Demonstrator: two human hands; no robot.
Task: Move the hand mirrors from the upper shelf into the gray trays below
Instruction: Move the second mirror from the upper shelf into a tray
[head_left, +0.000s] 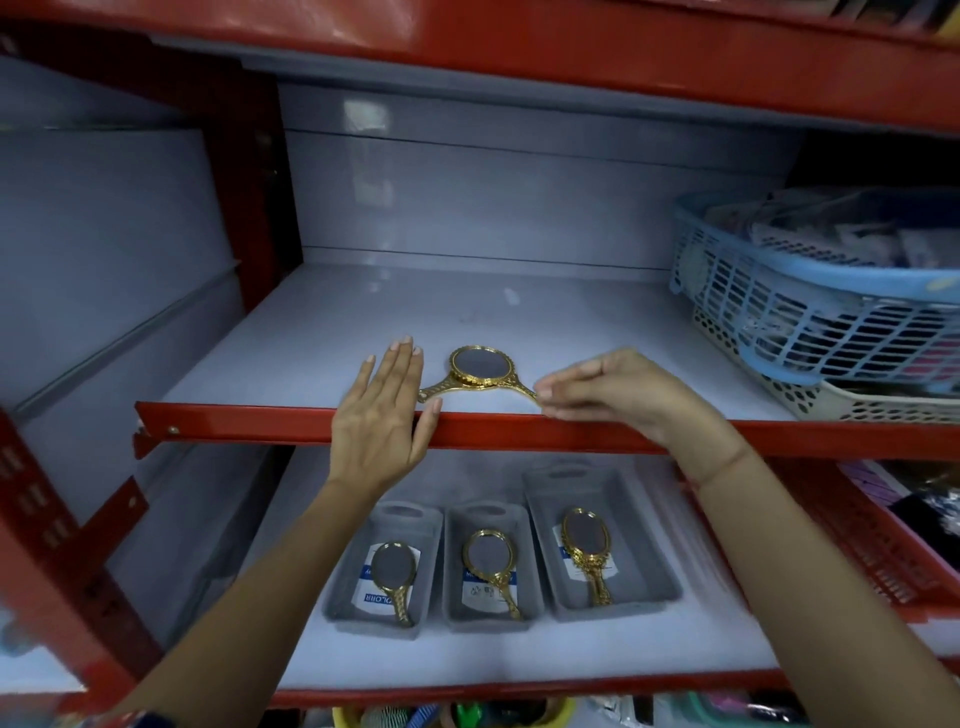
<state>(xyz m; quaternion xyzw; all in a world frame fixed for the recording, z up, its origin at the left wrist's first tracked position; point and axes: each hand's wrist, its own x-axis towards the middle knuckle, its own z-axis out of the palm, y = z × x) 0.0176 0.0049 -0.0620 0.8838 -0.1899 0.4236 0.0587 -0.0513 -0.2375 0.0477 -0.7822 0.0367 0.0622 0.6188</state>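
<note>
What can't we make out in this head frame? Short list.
- Right end of the gold mirror on the upper shelf: covered by the right hand, so contact is unclear.
- Tray labels: mostly under mirrors, too small to read.
- Blue basket contents: blurred, cut by the right edge.

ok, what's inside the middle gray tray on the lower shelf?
The middle gray tray holds one gold hand mirror, glass up, handle toward the camera. It lies on a white and blue label; the mirror covers much of the label, so its print cannot be read.
</note>
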